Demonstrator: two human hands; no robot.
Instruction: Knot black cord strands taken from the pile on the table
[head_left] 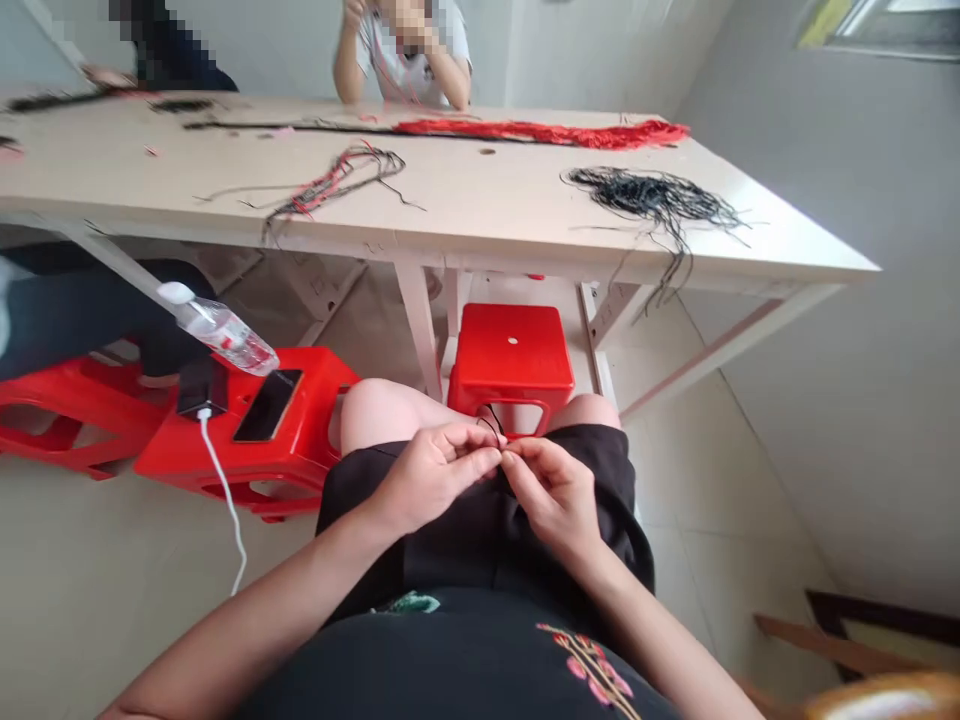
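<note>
Cream table [480, 205] stood across the top, red plastic stool [511, 345] beneath it, grey wall [825, 250] rose at right, window [862, 20] shone upper right, beige tiles [712, 510] lay below

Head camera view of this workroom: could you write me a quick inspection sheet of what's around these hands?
Surface: pale wooden table, ahead, beyond the person's knees.
Work in hand: thin black cords at the fingertips, above the lap.
Hands: left hand and right hand pinch together at the fingertips.
Clutter: red tassel strands and a black cord heap on the table; plastic water bottle; smartphone on a red plastic stool.
Cables: white cable from a black power bank.
Surroundings: tiled floor, a second red stool, a co-worker across the table.
</note>
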